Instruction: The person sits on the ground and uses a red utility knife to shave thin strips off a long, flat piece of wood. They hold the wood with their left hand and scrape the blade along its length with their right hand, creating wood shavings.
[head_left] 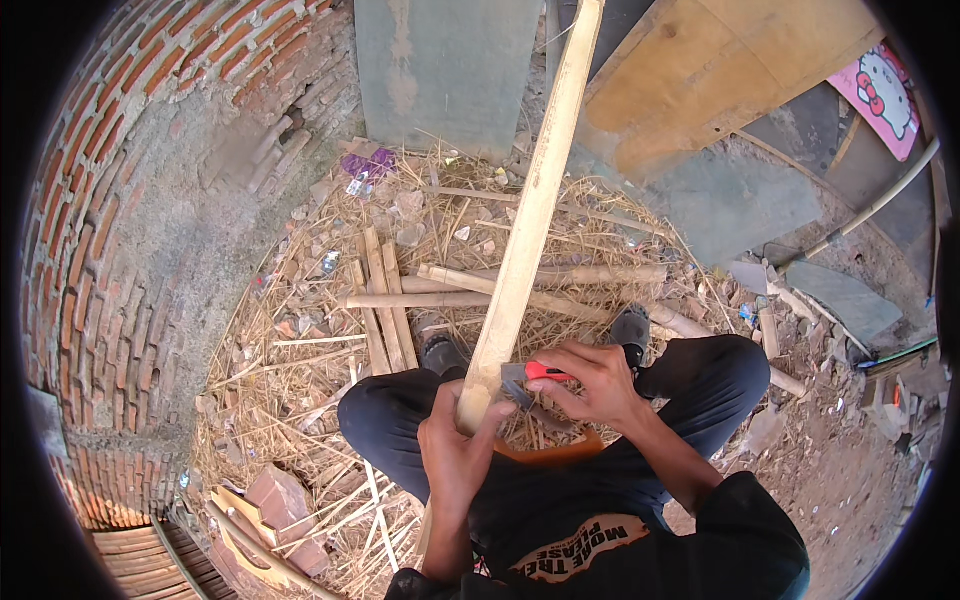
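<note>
A long pale split bamboo strip [530, 225] slants up and away from my lap, its near end between my knees. My left hand [455, 435] is wrapped round the strip close to that end. In my right hand [595, 385] is a knife [547, 371] with a red handle, fingers closed about it. Its short grey blade reaches the strip's right edge, just above my left thumb; whether it cuts in, I cannot tell. Below the knife lies a dark curved piece, partly hidden by my fingers. An orange edge [550, 452] shows between my thighs.
Beyond my feet, bamboo pieces [570, 275] lie crossed on straw and rubble. A brick wall [120, 250] rises at left. Grey and brown boards [720, 70] lean at the back, with a pink panel [880, 95] at far right. Broken reddish blocks [285, 505] sit lower left.
</note>
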